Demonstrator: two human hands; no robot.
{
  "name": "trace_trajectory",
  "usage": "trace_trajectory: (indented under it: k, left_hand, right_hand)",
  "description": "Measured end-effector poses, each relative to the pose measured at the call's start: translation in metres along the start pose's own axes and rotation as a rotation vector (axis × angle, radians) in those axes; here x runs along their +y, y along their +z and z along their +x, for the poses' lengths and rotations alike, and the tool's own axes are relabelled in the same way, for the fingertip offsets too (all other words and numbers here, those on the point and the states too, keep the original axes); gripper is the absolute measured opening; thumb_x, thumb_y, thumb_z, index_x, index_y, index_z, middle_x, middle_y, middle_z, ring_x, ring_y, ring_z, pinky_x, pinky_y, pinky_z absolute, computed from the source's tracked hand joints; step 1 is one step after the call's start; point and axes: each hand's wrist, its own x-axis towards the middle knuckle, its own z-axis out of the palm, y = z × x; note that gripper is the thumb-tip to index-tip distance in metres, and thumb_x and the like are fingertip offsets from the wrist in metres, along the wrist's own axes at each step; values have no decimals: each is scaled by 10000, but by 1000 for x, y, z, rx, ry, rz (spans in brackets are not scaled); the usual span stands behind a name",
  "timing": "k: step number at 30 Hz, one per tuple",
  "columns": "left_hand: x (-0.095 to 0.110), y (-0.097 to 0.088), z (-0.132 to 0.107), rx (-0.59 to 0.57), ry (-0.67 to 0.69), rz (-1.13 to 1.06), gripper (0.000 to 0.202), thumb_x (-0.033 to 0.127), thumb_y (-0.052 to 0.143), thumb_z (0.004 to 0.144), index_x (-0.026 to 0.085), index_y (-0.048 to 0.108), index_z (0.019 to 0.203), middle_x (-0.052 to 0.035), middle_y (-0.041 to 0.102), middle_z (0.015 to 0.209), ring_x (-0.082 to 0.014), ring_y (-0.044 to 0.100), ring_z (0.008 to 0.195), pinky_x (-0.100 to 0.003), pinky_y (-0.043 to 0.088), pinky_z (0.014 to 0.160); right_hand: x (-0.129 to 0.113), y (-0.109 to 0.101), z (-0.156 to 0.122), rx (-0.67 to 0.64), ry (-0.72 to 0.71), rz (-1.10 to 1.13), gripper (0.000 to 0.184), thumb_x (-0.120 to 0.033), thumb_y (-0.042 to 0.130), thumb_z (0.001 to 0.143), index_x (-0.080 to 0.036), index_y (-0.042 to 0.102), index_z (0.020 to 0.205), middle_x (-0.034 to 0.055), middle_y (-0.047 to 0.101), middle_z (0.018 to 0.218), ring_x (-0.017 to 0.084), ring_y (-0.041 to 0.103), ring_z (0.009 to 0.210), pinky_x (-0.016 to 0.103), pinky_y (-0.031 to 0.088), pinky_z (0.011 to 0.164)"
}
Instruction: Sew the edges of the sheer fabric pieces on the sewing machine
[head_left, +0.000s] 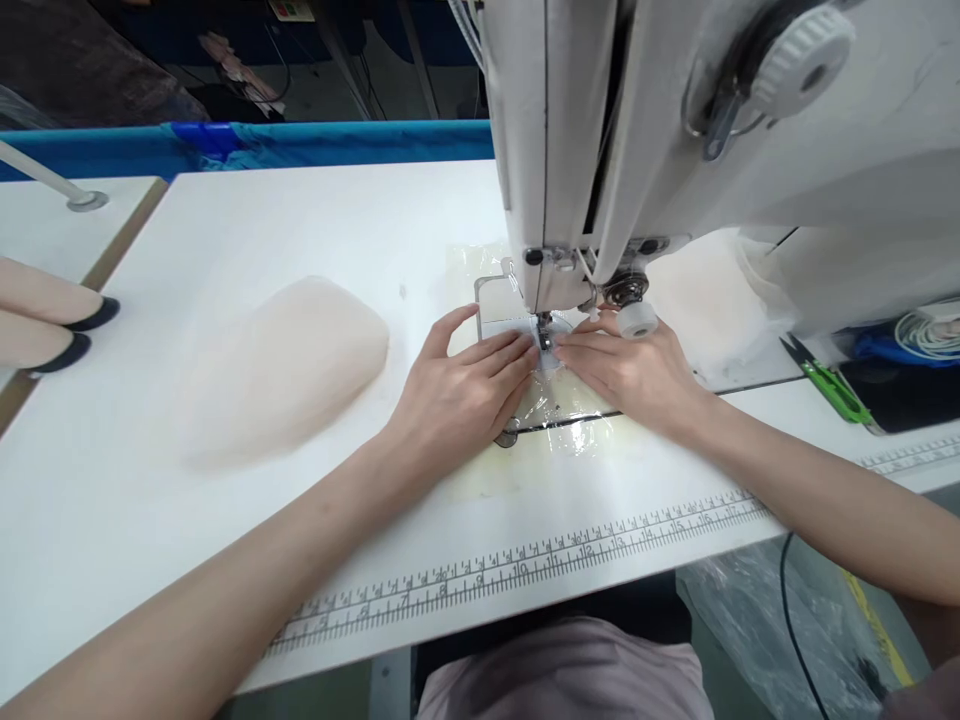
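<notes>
one pale-blue piece (553,362) under one presser foot (545,336); one left hand (466,392), grip apart; one right hand (646,372), grip cannot be told.

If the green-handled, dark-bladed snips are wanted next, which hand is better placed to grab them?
Probably the right hand: it lies right of the silver metal presser foot, on the snips' side; the left hand rests left of it, farther away.

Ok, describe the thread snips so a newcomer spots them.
Find the white sewing machine, then look right of the right hand. On the table, beside a flat black object, lie the thread snips: bright green handles set them apart.
</notes>
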Motion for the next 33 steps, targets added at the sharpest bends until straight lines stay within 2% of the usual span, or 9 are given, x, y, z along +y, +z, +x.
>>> trace_trajectory:
  k: [6,11,16,19,21,22,24,27,33]
  left_hand:
    - [0,-1,-1,-10,1,35,276,170,451,973,155,640,1173,-82,706,1154,-216,669,1092,-529,358,1102]
    - [-1,1,-1,-16,-7,45,268,210,471,975,152,633,1180,-72,708,1157,-216,658,1114,-489,386,1091]
    - [0,1,-2,-54,-61,75,501,445,487,956,54,570,1259,-164,622,1293,-286,588,1213,-470,422,1055]
    - [2,-8,-1,-22,-43,169,476,497,493,939,94,632,1151,-141,719,1104,-286,698,963,-477,481,894]
    - [2,-13,-1,46,-24,222,312,418,534,934,148,673,1002,-58,744,824,-223,690,678,-426,480,720]
    - [2,-15,0,70,-20,231,237,361,548,931,163,674,961,-32,727,752,-204,667,621,-404,462,673]
    - [2,-17,0,73,-21,186,155,258,552,924,170,663,988,-39,740,842,-212,689,739,-394,465,715]
    - [1,-14,1,15,-29,18,209,192,527,925,174,631,1106,-61,721,1103,-221,672,1004,-423,439,930]
    - [0,-11,1,-59,-64,-124,258,248,496,944,134,656,1112,-75,698,993,-214,640,869,-445,438,909]
  right_hand:
    - [-1,-2,1,0,-2,-26,175,-143,553,941,-185,722,926,-29,764,915,159,656,857,329,455,937]
    - [-3,-3,1,-104,33,-4,233,-105,498,953,-184,717,958,3,764,945,161,648,876,339,428,953]
    - [-4,-3,1,-61,40,37,257,-85,492,912,-187,726,942,2,762,941,170,631,831,372,426,937]
    - [-5,-6,2,-25,40,67,300,-28,478,855,-193,725,901,3,761,901,175,637,827,370,446,872]
    - [-7,-9,3,26,34,74,331,11,457,827,-195,716,827,-5,755,843,169,644,815,350,453,831]
    - [-9,-11,4,53,31,82,341,27,448,819,-192,708,792,-8,750,816,161,646,800,338,455,819]
    - [-14,-14,5,83,18,116,346,41,435,826,-180,697,774,-9,746,816,140,647,775,309,463,796]
    - [-21,-17,4,41,15,180,306,0,437,875,-154,701,897,18,749,968,140,656,845,279,487,757]
    - [-26,-20,0,-138,101,145,274,-14,437,852,-118,690,868,95,720,1040,201,657,854,303,531,659]
